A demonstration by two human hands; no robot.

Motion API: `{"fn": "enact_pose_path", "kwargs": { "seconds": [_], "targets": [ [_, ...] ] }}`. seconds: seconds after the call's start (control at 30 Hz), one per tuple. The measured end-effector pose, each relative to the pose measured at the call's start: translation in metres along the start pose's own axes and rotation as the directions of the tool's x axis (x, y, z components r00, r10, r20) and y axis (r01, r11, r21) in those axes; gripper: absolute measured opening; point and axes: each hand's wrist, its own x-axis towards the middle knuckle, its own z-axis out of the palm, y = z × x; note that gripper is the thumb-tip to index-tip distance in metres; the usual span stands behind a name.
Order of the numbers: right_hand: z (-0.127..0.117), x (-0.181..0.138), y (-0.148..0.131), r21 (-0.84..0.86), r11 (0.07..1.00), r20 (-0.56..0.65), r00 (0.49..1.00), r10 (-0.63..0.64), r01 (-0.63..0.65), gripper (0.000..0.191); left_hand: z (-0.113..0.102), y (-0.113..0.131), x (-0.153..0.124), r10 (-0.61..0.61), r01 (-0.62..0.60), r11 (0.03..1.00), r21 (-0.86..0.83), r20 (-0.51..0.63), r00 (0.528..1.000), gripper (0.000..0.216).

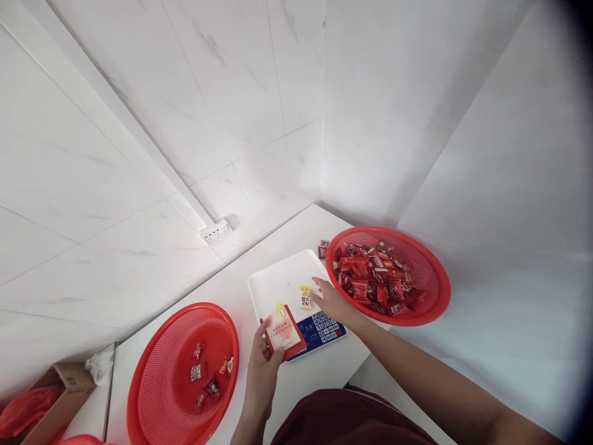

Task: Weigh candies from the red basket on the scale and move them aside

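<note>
The left hand [262, 369] is closed around the near edge of a red packet [283, 330], thumb on its pale front label, holding it upright and tilted slightly to the right. A small yellow clip [280, 306] sits on the packet's top edge. The packet is over the near left corner of a white scale [278, 281], which stands on the white counter [319, 371] between two red baskets.

The right hand [331, 301] reaches in from the right over the scale, palm down and open, its fingers stretched out and slightly apart. Its fingertips are right at a yellow sweet [306, 298] lying on the near part of the scale's white tray, just right of the packet. Whether they touch it cannot be told. The scale's blue keypad [327, 327] shows below the wrist, on the near side.

The full basket [435, 272] stands to the right of the scale, just beside it, heaped with red wrapped sweets [370, 275]. Two loose sweets [323, 248] lie on the counter at its far left rim. The left basket [152, 364], nearer and well apart from the scale, holds only a few sweets [204, 371].

A white wall socket [215, 232] sits on the tiled wall beyond the counter. At the far left edge, off the counter, are a cardboard box [58, 395] and a red bag [23, 413].
</note>
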Motion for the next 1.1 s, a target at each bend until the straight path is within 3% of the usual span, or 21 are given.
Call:
{"fn": "enact_pose_path", "kwargs": {
  "seconds": [0.1,0.17,0.23,0.37,0.53,0.67,0.77,0.87,1.1],
  "targets": [
    [0.003,-0.019,-0.002,0.048,0.999,0.228,0.974,-0.012,0.001,0.034,-0.005,-0.009,0.003,-0.006,0.006,0.999,0.032,-0.014,1.000,0.073],
    [0.007,-0.033,-0.001,0.122,0.990,0.426,0.905,0.017,-0.076,0.033,-0.006,-0.014,0.007,-0.026,0.026,0.998,0.054,0.003,1.000,0.078],
    [0.011,-0.042,0.001,0.143,0.980,0.516,0.856,0.043,-0.136,0.032,-0.005,-0.016,0.013,-0.046,0.044,0.995,0.086,0.016,0.999,0.082],
    [0.007,-0.043,0.015,0.109,0.982,0.387,0.916,0.101,-0.154,0.029,0.000,-0.010,0.029,-0.044,0.045,0.988,0.145,-0.011,0.999,0.087],
    [-0.023,-0.034,0.036,0.119,0.985,0.252,0.963,0.093,-0.126,0.033,0.005,-0.004,0.045,-0.047,0.056,0.958,0.283,-0.039,0.998,0.092],
    [-0.059,-0.030,0.051,-0.099,0.993,0.012,0.998,0.059,-0.058,0.030,-0.001,-0.016,0.041,-0.086,0.105,0.934,0.341,-0.070,0.994,0.090],
    [-0.085,-0.025,0.065,-0.281,0.954,-0.155,0.986,0.058,-0.100,0.030,-0.012,-0.034,0.035,-0.115,0.132,0.923,0.361,-0.069,0.991,0.087],
    [-0.102,-0.016,0.079,-0.344,0.920,-0.228,0.967,0.112,-0.187,0.034,-0.022,-0.051,0.032,-0.114,0.139,0.936,0.322,-0.096,0.989,0.087],
    [-0.093,0.015,0.094,-0.338,0.886,-0.306,0.927,0.216,-0.318,0.040,-0.020,-0.063,0.030,-0.033,0.063,0.967,0.245,-0.125,0.992,0.090]
  ]
}}
